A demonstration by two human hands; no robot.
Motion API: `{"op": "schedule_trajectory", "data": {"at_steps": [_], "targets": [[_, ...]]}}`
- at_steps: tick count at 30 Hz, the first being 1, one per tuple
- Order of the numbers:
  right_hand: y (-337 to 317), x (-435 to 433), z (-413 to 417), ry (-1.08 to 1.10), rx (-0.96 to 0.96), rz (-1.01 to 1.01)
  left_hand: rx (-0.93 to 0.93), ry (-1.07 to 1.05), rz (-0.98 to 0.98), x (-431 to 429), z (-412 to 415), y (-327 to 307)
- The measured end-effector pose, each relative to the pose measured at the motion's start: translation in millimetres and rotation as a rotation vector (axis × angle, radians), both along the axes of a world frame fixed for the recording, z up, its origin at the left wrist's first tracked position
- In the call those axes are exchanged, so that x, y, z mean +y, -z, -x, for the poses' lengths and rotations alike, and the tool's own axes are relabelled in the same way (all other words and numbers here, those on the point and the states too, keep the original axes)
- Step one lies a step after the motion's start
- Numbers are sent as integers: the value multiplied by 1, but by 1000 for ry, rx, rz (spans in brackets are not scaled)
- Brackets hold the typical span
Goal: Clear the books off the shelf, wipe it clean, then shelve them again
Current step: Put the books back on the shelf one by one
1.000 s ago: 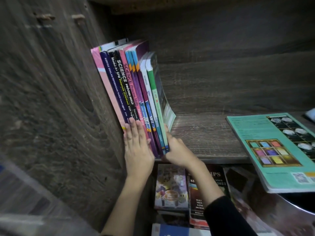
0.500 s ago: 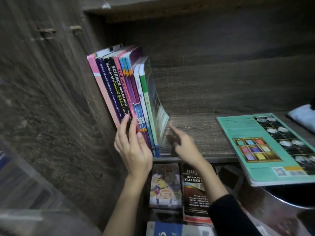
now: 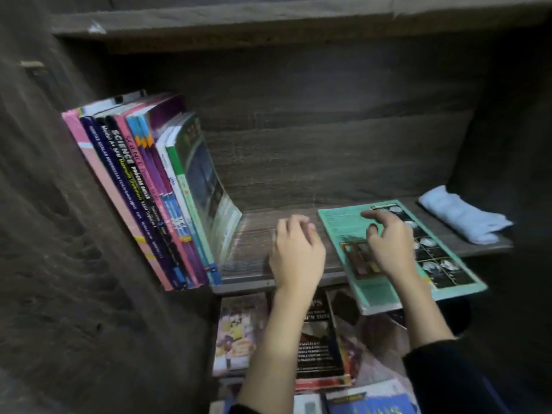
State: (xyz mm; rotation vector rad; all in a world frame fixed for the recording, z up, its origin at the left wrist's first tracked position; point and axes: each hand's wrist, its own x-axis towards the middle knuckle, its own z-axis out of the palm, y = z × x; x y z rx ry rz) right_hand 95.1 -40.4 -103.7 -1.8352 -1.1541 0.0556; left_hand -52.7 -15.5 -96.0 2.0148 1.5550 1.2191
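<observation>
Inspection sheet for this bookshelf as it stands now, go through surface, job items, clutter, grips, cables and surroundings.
Surface: wooden shelf, bare beside the standing books.
Job's things: row of books standing left, against the side wall; green book flat, overhanging the front edge; blue cloth folded at the right end.
Clutter: more books piled below the shelf.
Grips: left hand loosely curled over bare shelf, holding nothing; right hand over the green book, fingers bent, contact unclear.
Cables: nothing seen.
Surroundings: dark wooden back panel.

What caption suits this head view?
Right hand over the flat teal book, left hand above the shelf, shelved books alongside.
</observation>
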Motion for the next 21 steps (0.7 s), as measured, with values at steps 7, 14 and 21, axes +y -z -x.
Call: {"op": "schedule_trajectory", "data": {"at_steps": [7,14,21], "targets": [[22,-26,-57,300,-162,427,326,45,442,-11,-40,20],[39,-43,-87,388,-34,600,385,180,651,-15,-59,39],[38,-46,-101,377,174,551,75,264,749,-10,-61,46]]}}
